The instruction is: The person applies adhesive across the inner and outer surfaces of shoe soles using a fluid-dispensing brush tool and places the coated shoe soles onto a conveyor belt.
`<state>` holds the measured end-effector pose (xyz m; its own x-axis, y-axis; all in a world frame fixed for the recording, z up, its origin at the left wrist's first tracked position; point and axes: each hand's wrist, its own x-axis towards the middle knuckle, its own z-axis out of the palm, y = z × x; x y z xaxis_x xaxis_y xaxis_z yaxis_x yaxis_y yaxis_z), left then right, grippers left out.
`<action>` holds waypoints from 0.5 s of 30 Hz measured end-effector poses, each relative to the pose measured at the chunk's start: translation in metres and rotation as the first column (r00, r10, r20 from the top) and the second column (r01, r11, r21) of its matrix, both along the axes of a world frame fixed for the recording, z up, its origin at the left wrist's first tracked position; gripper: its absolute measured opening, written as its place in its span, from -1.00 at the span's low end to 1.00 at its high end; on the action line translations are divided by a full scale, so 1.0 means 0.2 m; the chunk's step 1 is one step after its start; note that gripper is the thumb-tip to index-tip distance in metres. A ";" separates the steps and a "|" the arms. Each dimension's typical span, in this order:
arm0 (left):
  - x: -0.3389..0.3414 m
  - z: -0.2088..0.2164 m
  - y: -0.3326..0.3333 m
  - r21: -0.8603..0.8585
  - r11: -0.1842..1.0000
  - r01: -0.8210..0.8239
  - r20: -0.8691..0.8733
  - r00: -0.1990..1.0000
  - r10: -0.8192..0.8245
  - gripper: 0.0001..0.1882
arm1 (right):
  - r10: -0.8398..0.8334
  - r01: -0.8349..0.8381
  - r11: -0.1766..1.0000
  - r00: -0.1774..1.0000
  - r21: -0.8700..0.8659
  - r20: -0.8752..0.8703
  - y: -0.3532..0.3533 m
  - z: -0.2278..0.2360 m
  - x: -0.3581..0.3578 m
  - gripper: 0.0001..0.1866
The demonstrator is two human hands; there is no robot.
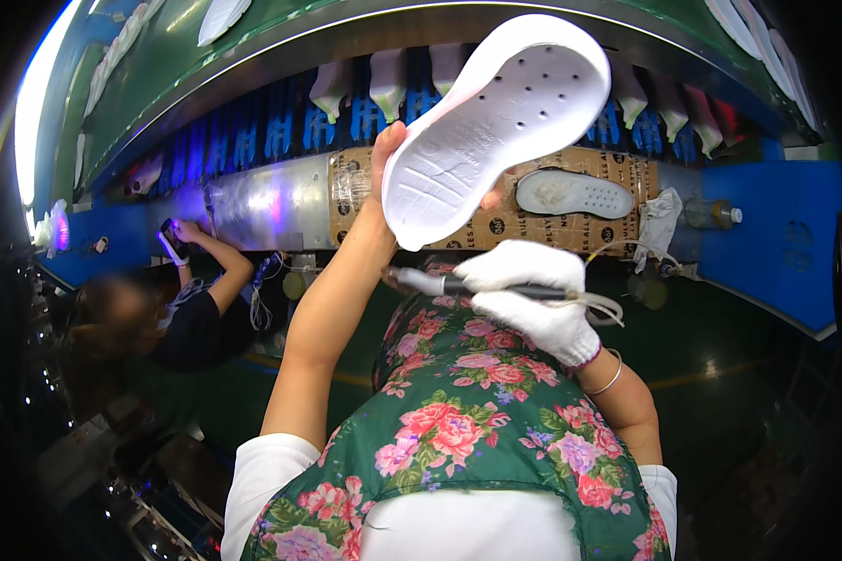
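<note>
A white shoe sole point(496, 122) is raised in front of me, tilted, with its ridged and perforated face toward me. My bare left hand point(382, 178) grips it from behind; the thumb shows along its left edge and fingertips at its right edge. In a white knitted glove, my right hand point(533, 294) is closed around a brush-like tool point(430, 280) with a grey sleeve and a dark tip pointing left. A thin pale tube loops from the tool's rear. The tool stays below the sole, apart from it. Another sole point(575, 194), greyish, lies on the cardboard-covered surface.
Brown printed cardboard point(646, 178) covers part of the metal bench point(271, 206). A white cloth point(660, 224) and a clear bottle point(711, 214) sit at the right. Pale shoe uppers point(388, 79) line a rack behind. At the left, another person's arm point(225, 262) reaches toward the bench.
</note>
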<state>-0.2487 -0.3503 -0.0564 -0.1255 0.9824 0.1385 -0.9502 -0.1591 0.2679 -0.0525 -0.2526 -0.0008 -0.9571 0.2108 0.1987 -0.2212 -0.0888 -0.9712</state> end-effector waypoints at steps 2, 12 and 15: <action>0.01 -0.02 0.00 -0.049 0.999 -0.012 0.012 1.000 0.013 -0.04 | -0.182 0.181 0.983 0.981 0.021 0.065 0.06 0.03 -0.01 -0.81; 0.24 0.02 0.06 -0.441 0.877 -0.189 -0.109 0.982 0.156 -0.01 | -0.344 0.488 0.589 0.873 0.644 -0.347 0.33 0.17 -0.01 -0.75; 0.20 0.07 0.07 -0.163 0.986 -0.033 -0.220 0.975 -0.003 0.13 | -0.293 0.298 0.944 0.955 0.140 -0.055 0.36 0.16 0.18 -0.78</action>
<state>-0.2087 -0.3356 -0.0414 -0.1249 0.9922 0.0011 -0.8632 -0.1092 0.4929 -0.0174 -0.1806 0.0307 -0.8487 0.4494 0.2789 -0.2484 0.1269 -0.9603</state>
